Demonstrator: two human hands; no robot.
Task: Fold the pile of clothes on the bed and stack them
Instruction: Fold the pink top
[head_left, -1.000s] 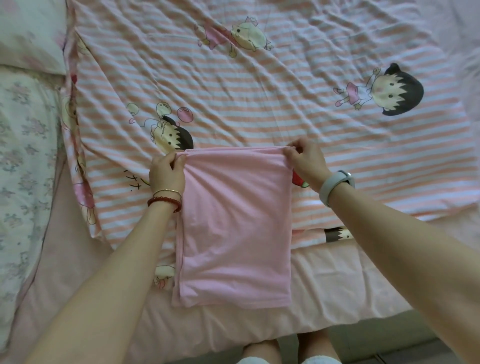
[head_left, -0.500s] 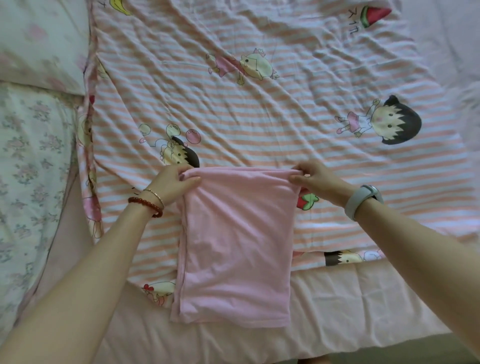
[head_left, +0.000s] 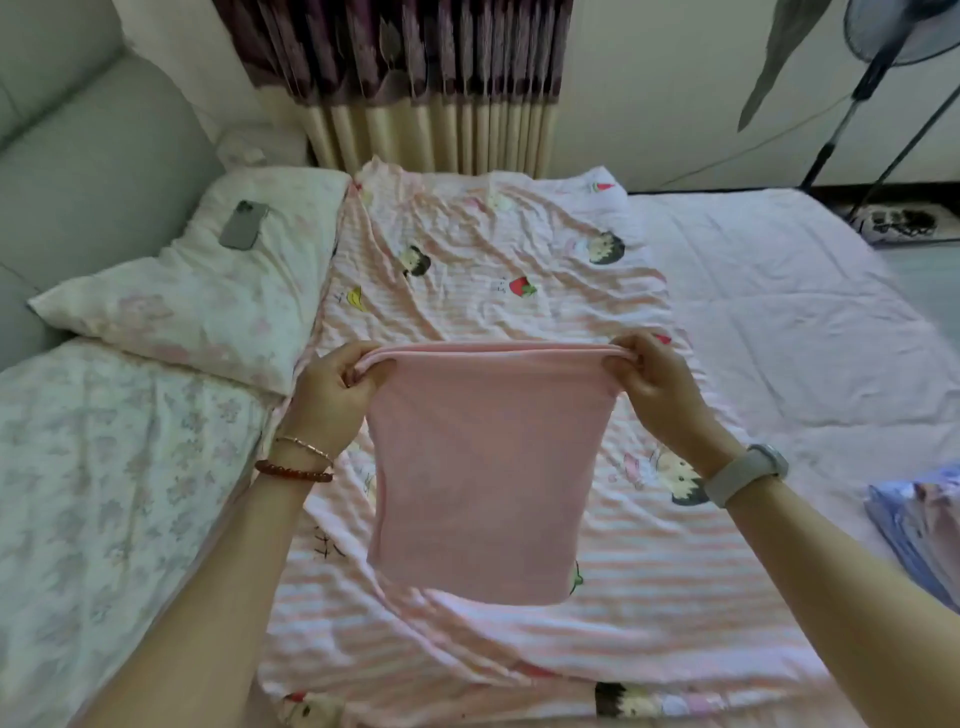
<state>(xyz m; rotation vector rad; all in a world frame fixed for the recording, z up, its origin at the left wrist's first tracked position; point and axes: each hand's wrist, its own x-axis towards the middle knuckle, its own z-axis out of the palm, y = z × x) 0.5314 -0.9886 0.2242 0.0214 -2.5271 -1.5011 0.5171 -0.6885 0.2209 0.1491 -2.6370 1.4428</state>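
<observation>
Pink folded garment (head_left: 483, 483) is hanging in the air over the middle of the bed, held up by its top edge and drooping flat toward 6 o'clock, its lower hem clear of the striped cartoon-print sheet (head_left: 519, 291) behind it. Left hand (head_left: 332, 395) is gripping the top corner at 9 o'clock, fingers curled together and pinching the bunched layers against the thumb. Right hand (head_left: 649, 384) is gripping the opposite corner at 3 o'clock in the same way, fingers curled tight and pinching the fabric edge. The top edge is running taut and nearly level between the two hands.

A beaded bracelet (head_left: 293, 470) and a thin bangle are sitting on the left wrist, and a pale smartwatch (head_left: 743, 475) is wrapping the right wrist. At 10 o'clock from the garment, a floral pillow (head_left: 197, 306) is lying with a grey phone (head_left: 244, 224) resting on it. At 4 o'clock, near the right edge of the view, a stack of bluish folded clothes (head_left: 914, 525) is sitting on the plain pink sheet (head_left: 779, 312). At 12 o'clock, dark and cream curtains (head_left: 415, 93) are hanging behind the bed, and at 1 o'clock a standing fan (head_left: 883, 62) is standing by the wall.
</observation>
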